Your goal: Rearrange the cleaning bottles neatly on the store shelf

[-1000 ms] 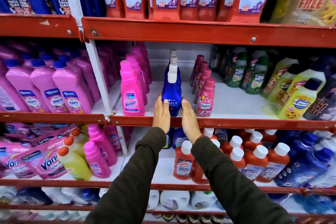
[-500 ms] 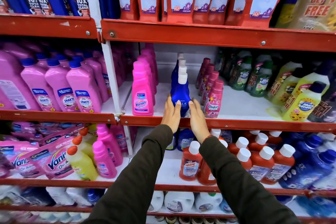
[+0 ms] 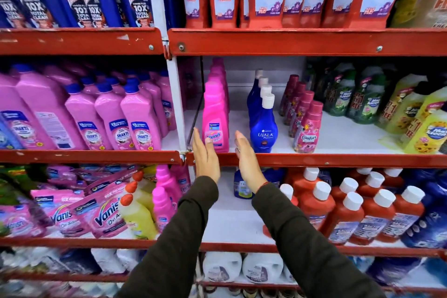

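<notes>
Bracketing the pink Vanish row (image 3: 216,118) with flat, spread hands, left hand (image 3: 205,156) and right hand (image 3: 246,161) gripping nothing, I judge the Ujala row (image 3: 263,126) and Comfort row (image 3: 307,126) tidy on the middle shelf (image 3: 338,159), pink row left to straighten.

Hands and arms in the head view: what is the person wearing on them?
Both arms wear long dark olive-brown sleeves down to the wrists. The left hand and right hand are bare, no gloves. A thin red thread circles the right wrist.
</notes>
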